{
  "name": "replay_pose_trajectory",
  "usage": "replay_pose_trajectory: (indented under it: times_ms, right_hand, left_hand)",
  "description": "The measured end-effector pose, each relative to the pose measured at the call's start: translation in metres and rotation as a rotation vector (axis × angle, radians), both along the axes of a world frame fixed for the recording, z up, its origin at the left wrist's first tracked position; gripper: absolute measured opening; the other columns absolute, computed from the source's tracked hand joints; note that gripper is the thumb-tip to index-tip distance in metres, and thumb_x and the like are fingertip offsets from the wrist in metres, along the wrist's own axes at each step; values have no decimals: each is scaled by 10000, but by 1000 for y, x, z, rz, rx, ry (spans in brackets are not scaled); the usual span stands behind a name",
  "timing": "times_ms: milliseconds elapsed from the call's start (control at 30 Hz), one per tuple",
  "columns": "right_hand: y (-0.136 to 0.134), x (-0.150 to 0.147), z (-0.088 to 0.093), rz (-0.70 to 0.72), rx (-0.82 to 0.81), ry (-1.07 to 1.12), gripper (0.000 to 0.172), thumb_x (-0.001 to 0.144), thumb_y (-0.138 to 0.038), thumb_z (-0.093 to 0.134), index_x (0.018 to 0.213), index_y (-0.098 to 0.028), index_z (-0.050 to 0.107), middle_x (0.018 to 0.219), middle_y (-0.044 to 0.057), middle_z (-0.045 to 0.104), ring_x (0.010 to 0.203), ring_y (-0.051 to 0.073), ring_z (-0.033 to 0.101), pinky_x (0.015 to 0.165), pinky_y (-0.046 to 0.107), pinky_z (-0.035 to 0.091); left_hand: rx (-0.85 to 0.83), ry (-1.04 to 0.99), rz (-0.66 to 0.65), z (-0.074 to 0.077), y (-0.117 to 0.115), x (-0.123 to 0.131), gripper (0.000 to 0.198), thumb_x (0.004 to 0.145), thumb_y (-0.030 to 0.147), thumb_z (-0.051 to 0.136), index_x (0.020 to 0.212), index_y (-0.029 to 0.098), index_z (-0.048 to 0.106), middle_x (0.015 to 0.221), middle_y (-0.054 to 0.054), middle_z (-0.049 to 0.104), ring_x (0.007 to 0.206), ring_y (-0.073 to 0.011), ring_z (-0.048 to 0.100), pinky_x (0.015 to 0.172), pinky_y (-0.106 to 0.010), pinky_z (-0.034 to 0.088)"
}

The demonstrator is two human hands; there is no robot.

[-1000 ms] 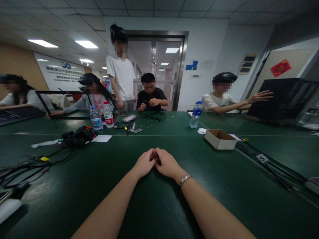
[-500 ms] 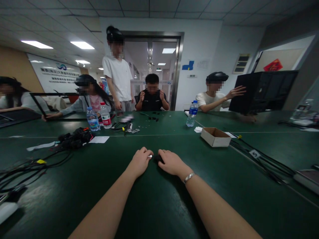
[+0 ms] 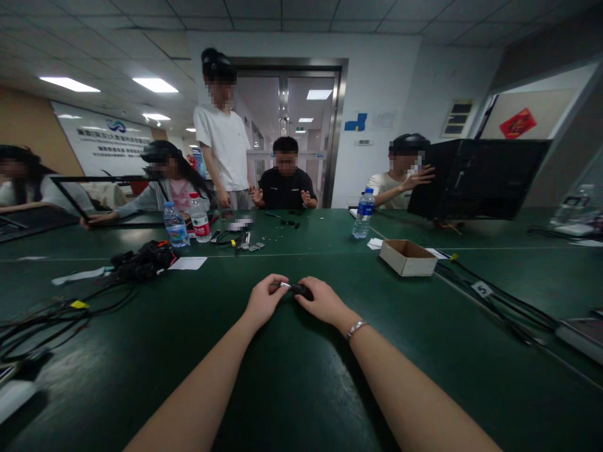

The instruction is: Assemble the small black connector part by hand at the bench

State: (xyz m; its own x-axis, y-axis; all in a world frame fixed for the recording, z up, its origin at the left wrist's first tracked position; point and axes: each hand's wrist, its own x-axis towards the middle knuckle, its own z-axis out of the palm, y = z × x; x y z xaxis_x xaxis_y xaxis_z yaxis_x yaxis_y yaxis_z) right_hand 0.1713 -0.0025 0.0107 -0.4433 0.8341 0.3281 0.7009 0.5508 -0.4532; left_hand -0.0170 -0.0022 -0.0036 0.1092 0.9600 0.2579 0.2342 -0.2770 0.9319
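Between thumb and fingers, my left hand (image 3: 264, 300) pinches a small silvery piece (image 3: 284, 285), too small to name. My right hand (image 3: 325, 300), with a metal bracelet on its wrist, is closed around a small dark object (image 3: 299, 289) that its fingers partly cover. The tip of the silvery piece points at the dark object's left end; whether the two touch I cannot tell. Both hands are low over the middle of the green table (image 3: 301, 376).
Ahead right is an open cardboard box (image 3: 409, 258) beside a water bottle (image 3: 363, 213). Cables (image 3: 499, 307) run along the right. Black gear (image 3: 141, 260) and more cables (image 3: 56, 314) lie left. Across the table a co-worker handles a large black panel (image 3: 475, 179); small parts (image 3: 252, 247) lie scattered.
My hands have come up slightly, and the silvery piece and the dark object are closer together and more visible. Across the table, the large black panel has shifted left and a seated person's hands have lowered.
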Motion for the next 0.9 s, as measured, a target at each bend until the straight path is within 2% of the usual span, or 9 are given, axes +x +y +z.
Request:
replay_pose_trajectory:
  times_ms: [267,733,900]
  right_hand:
    - [2,1,-2,-9,4,18,168,813,-256,647,941,-157,602,884,43,573,760,145,524,687,250,382]
    - [5,1,-1,37,-14,8,193,822,-274,639,985,-175,609,903,41,589,770,148,538,681,256,391]
    - [6,0,-3,38,-5,19,194,816,-259,640,989,-178,606,914,39,593,764,143,538,666,246,384]
  left_hand:
    - [-24,-143,15,-1,2,0,250,739,218,665,970,158,593,973,-65,677,928,-171,644,914,-357,494]
    - [-48,-17,22,6,-1,-1,173,772,208,635,936,162,605,985,-66,661,892,-165,640,833,-317,524]
    - [-7,-18,3,0,4,-2,177,763,224,633,929,167,613,990,-62,657,907,-169,637,846,-317,518]
